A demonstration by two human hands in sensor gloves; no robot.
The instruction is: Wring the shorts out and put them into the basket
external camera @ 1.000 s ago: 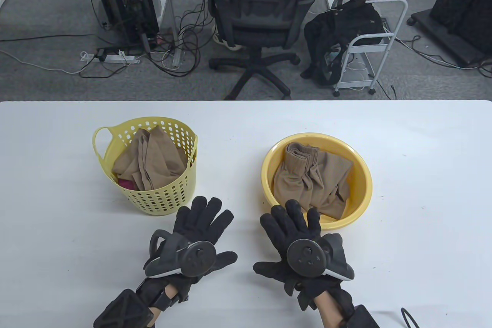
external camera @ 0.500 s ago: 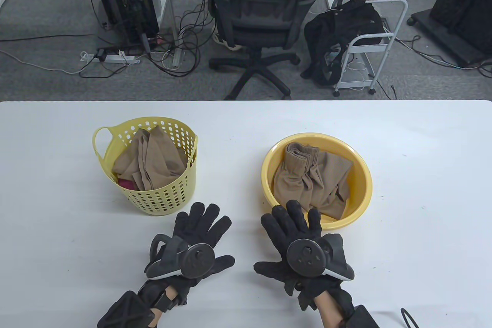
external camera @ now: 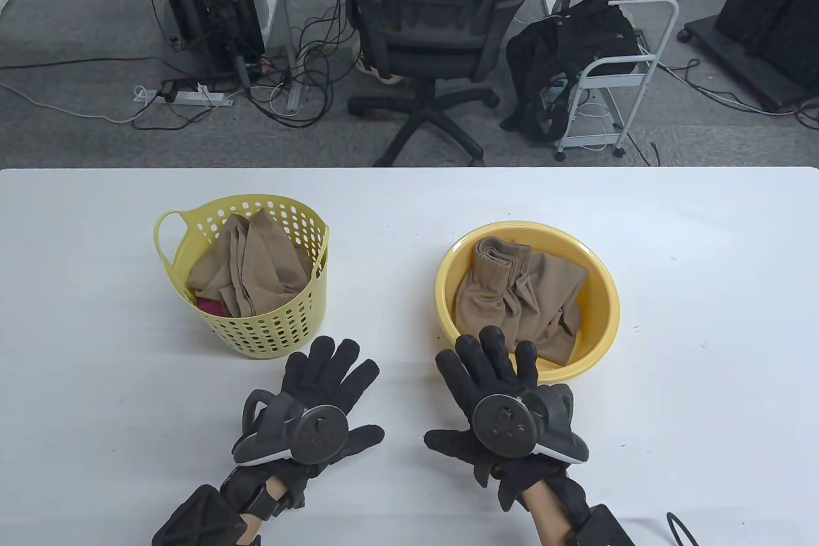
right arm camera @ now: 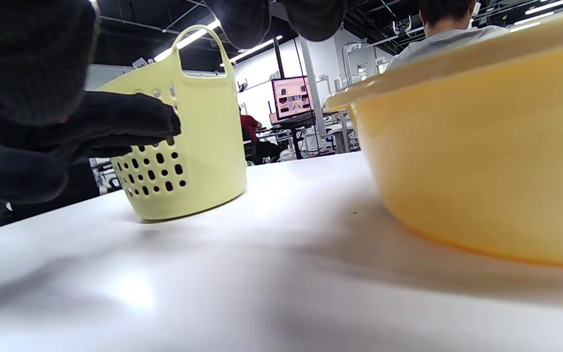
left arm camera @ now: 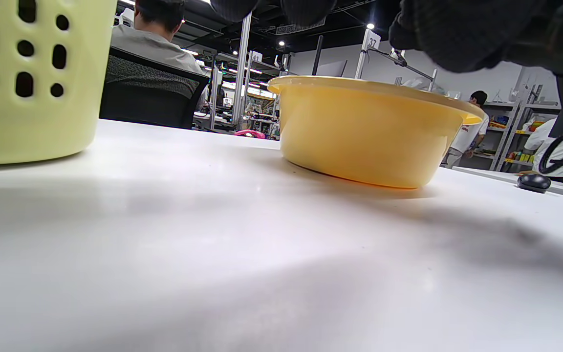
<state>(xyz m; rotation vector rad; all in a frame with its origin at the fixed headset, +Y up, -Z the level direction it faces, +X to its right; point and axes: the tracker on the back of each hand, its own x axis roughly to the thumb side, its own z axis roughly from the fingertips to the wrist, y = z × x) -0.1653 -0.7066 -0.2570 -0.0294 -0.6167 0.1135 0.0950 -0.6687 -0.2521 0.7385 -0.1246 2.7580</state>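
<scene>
Right hand advanced, fingers spread.

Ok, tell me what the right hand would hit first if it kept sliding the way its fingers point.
The right hand points up the table at the yellow basin. Its fingertips already overlap the near rim in the table view, so the rim comes first, then the tan shorts inside. How high the fingers are is unclear.

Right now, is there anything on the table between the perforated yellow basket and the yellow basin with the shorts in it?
Nothing: the table view shows only bare white table between the basket and the basin. The left wrist view shows the same.
</scene>
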